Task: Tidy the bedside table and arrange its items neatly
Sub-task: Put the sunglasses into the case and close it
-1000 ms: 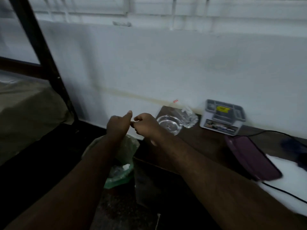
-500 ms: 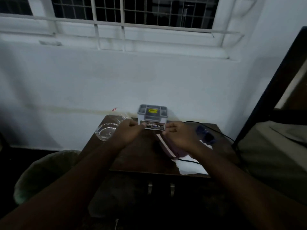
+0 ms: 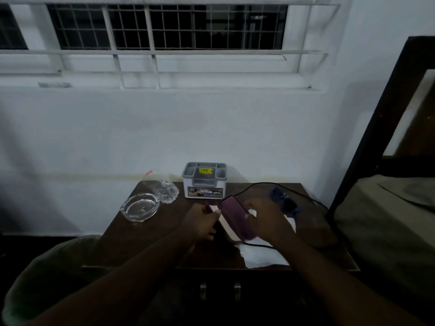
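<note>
Dim bedroom: bedside table (image 3: 146,234) beside bed (image 3: 386,222), under barred window (image 3: 164,24)

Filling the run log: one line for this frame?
step: tidying bedside table | left hand: on purple case edge | right hand: holding case | organizer, ashtray: untouched

Bedside table (image 3: 146,241), dark wood: 1, with 2 metal drawer handles (image 3: 203,291).
Glass ashtray (image 3: 140,207): 1.
Crumpled clear plastic wrapper (image 3: 164,191): 1.
Grey compartmented organiser box (image 3: 204,180): 1.
Purple case (image 3: 236,217): 1.
White paper sheet (image 3: 264,256): 1.
Black cable (image 3: 256,185): 1.
Blue object (image 3: 283,202), indistinct: 1.
Hands: 2, left hand (image 3: 200,223), right hand (image 3: 267,220).
</note>
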Demonstrator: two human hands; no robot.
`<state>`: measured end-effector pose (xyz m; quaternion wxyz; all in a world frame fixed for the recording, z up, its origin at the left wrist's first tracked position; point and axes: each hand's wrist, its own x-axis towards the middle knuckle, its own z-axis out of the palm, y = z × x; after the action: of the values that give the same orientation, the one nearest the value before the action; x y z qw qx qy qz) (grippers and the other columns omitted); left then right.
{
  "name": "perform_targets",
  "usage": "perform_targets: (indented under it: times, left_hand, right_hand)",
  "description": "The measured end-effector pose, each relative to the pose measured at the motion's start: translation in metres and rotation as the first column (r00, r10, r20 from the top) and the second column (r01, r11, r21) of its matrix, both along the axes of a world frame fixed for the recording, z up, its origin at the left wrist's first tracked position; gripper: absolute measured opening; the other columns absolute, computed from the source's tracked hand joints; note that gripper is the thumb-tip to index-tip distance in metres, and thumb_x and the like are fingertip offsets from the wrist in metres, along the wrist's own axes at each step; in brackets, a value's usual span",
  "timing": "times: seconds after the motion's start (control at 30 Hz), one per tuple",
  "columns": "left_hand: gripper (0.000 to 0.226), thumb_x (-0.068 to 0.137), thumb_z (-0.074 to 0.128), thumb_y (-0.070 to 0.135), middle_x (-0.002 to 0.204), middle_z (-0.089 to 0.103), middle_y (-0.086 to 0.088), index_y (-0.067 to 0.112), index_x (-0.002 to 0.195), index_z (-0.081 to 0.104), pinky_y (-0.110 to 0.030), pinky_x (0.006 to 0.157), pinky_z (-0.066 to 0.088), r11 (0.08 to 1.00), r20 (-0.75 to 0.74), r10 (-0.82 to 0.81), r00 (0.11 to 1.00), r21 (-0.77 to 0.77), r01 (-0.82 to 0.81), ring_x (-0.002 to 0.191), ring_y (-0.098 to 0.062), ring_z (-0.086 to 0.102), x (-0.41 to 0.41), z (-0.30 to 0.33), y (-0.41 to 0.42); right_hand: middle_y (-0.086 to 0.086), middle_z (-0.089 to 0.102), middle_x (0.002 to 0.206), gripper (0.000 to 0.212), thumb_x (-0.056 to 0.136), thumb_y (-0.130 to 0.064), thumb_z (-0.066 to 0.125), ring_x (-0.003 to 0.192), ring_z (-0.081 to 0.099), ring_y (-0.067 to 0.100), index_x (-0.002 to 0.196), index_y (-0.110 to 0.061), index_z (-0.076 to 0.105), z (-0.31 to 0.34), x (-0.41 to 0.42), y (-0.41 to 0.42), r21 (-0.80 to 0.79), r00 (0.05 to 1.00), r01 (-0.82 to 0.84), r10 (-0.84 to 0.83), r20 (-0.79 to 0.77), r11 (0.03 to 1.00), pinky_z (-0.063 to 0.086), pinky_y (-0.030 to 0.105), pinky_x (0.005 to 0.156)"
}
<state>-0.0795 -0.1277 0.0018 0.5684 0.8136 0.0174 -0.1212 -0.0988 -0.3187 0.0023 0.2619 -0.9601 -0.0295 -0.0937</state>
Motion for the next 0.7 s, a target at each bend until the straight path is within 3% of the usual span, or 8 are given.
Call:
perform_targets:
  times: [0.13, 0.27, 0.33, 0.4, 0.5, 0.57, 0.7]
  left_hand:
    - [0.035, 0.09, 0.064, 0.032, 0.098, 0.069, -0.013, 0.009, 0.116, 0.057, -0.029, 0.055, 0.056, 0.997, -0.055, 0.031, 0.998, -0.072, -0.035, 0.075, -0.023, 0.069, 0.008, -0.015, -0.001]
    - [0.031, 0.091, 0.063, 0.026, 0.099, 0.069, -0.019, 0.006, 0.115, 0.059, -0.029, 0.056, 0.055, 0.988, -0.083, 0.004, 0.997, -0.156, -0.017, 0.074, -0.024, 0.067, 0.015, -0.022, -0.001]
    - [0.024, 0.092, 0.062, 0.021, 0.099, 0.07, -0.02, 0.005, 0.11, 0.062, -0.03, 0.058, 0.055, 0.978, -0.092, -0.005, 0.996, -0.209, -0.015, 0.073, -0.025, 0.065, 0.016, -0.024, 0.001]
    - [0.022, 0.092, 0.063, 0.018, 0.1, 0.07, -0.019, 0.005, 0.109, 0.062, -0.031, 0.058, 0.055, 0.965, -0.105, -0.012, 0.994, -0.263, -0.017, 0.072, -0.025, 0.065, 0.017, -0.027, 0.004]
    - [0.023, 0.09, 0.065, 0.019, 0.101, 0.072, -0.015, 0.007, 0.11, 0.062, -0.032, 0.063, 0.057, 0.955, -0.111, -0.016, 0.994, -0.297, -0.018, 0.078, -0.028, 0.068, 0.018, -0.031, 0.007]
    - [0.024, 0.09, 0.065, 0.019, 0.101, 0.072, -0.014, 0.007, 0.111, 0.063, -0.033, 0.065, 0.057, 0.947, -0.109, -0.019, 0.994, -0.322, -0.017, 0.081, -0.028, 0.069, 0.017, -0.033, 0.009]
    - [0.022, 0.091, 0.063, 0.017, 0.102, 0.07, -0.018, 0.005, 0.11, 0.064, -0.031, 0.064, 0.055, 0.929, -0.089, -0.018, 0.996, -0.37, -0.016, 0.074, -0.023, 0.065, 0.011, -0.032, 0.011]
  right_hand:
    - [0.006, 0.064, 0.12, 0.03, 0.09, -0.023, 0.061, 0.112, 0.057, 0.021, 0.118, -0.011, 0.061, -0.015, 0.014, -0.004, -0.023, 0.999, 0.035, -0.036, -0.033, 0.999, 0.044, 0.031, 0.095]
    - [0.004, 0.067, 0.106, 0.022, 0.091, -0.027, 0.059, 0.1, 0.061, 0.019, 0.107, -0.013, 0.065, -0.021, 0.028, -0.005, -0.098, 0.997, -0.003, -0.004, -0.075, 0.995, 0.045, 0.028, 0.084]
    - [0.003, 0.069, 0.1, 0.026, 0.092, -0.036, 0.058, 0.093, 0.063, 0.017, 0.104, -0.016, 0.068, -0.016, 0.032, -0.009, 0.002, 0.997, 0.021, -0.021, -0.069, 1.0, 0.049, 0.031, 0.083]
    - [0.005, 0.07, 0.103, 0.031, 0.094, -0.04, 0.054, 0.095, 0.064, 0.021, 0.106, -0.015, 0.069, -0.01, 0.037, -0.023, -0.011, 0.985, 0.173, -0.173, 0.028, 0.985, 0.05, 0.033, 0.084]
    - [0.01, 0.065, 0.114, 0.036, 0.092, -0.04, 0.052, 0.106, 0.06, 0.03, 0.112, -0.013, 0.064, -0.008, 0.047, -0.058, -0.177, 0.874, 0.472, -0.431, 0.225, 0.864, 0.049, 0.039, 0.089]
    - [0.013, 0.061, 0.115, 0.034, 0.089, -0.036, 0.056, 0.106, 0.057, 0.033, 0.11, -0.009, 0.06, -0.014, 0.051, -0.077, -0.156, 0.855, 0.516, -0.496, 0.15, 0.842, 0.046, 0.038, 0.087]
    - [0.011, 0.068, 0.099, 0.016, 0.088, -0.025, 0.055, 0.088, 0.063, 0.028, 0.093, -0.012, 0.063, -0.027, 0.059, -0.095, -0.122, 0.875, 0.467, -0.478, -0.081, 0.876, 0.043, 0.029, 0.069]
